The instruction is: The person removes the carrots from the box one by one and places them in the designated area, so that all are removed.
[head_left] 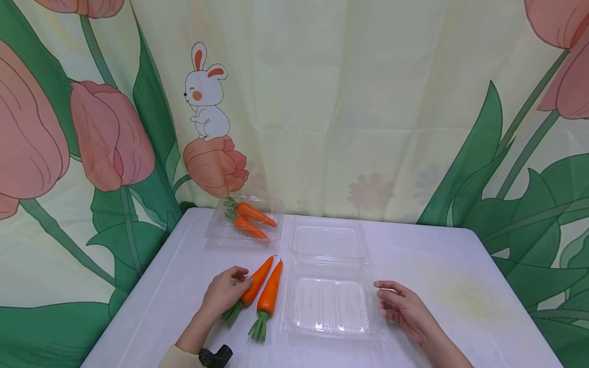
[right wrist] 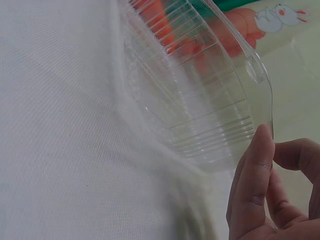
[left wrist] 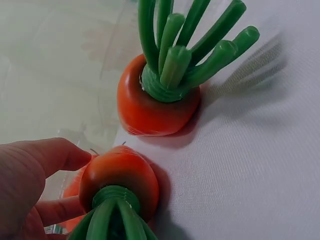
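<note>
In the head view, my left hand [head_left: 227, 290] is at an orange carrot [head_left: 257, 281] with green stem stubs. The left wrist view shows thumb and fingers around the body of that carrot [left wrist: 120, 175]; part of the fingers is hidden behind it. A second carrot [head_left: 269, 296] lies just to the right. Further right, a clear plastic clamshell container [head_left: 331, 332] stands with its lid [head_left: 327, 222] folded back. My right hand [head_left: 407, 312] is at its right edge, and the right wrist view shows finger and thumb pinching the rim [right wrist: 270, 95].
Behind the carrots, at the table's back left, another clear container [head_left: 216, 235] holds two carrots [head_left: 250, 220]. A white cloth covers the table [head_left: 428, 276]. A curtain [head_left: 391, 102] printed with tulips and a rabbit hangs right behind the back edge.
</note>
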Tool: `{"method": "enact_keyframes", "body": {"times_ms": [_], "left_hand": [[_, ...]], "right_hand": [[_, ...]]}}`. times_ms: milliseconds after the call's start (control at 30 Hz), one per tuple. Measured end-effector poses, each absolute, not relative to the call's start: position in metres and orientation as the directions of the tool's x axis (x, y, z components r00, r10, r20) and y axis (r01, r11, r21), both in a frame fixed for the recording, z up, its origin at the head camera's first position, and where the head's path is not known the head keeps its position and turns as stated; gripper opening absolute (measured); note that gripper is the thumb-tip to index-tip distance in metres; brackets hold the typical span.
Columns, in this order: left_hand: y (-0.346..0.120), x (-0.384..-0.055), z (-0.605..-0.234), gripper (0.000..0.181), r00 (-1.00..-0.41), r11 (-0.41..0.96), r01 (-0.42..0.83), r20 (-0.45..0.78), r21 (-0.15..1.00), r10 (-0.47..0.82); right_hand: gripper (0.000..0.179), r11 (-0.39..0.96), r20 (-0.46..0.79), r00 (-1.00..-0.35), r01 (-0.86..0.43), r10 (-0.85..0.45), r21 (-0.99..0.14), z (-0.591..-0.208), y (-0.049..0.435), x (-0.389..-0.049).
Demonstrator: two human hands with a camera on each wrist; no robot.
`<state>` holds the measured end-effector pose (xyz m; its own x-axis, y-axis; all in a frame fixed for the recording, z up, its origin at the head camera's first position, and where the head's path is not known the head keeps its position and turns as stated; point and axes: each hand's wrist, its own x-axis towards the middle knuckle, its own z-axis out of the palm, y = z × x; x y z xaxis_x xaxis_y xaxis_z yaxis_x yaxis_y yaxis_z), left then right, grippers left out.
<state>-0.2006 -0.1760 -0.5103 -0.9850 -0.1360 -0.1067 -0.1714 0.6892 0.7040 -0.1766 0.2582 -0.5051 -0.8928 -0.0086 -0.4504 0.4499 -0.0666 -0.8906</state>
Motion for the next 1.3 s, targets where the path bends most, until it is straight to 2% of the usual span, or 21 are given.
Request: {"method": "enact_keyframes", "body": {"times_ms": [633,833,1000,1300], "left_hand": [[-0.182,-0.204,-0.496,0.038,-0.982,0.71,-0.19,-0.113,0.678,-0.154],[-0.185,-0.212,-0.484,0.037,-0.988,0.763,-0.154,-0.072,0.628,-0.14],[-0.181,-0.222,-0.474,0.034,-0.994,0.817,-0.085,0.007,0.57,-0.108],[-0.164,-0.25,-0.464,0.04,-0.984,0.871,0.119,0.173,0.477,0.039]], "right_hand": [[0.025,-0.049,-0.449,-0.894,0.448,0.004,-0.893,-0.502,0.265,-0.175],[0.027,-0.009,-0.452,-0.892,0.452,0.032,-0.892,-0.499,0.273,-0.175],[0.027,-0.003,-0.459,-0.887,0.46,0.054,-0.888,-0.499,0.283,-0.174],[0.034,0.007,-0.482,-0.868,0.486,0.117,-0.874,-0.497,0.304,-0.173]]}}
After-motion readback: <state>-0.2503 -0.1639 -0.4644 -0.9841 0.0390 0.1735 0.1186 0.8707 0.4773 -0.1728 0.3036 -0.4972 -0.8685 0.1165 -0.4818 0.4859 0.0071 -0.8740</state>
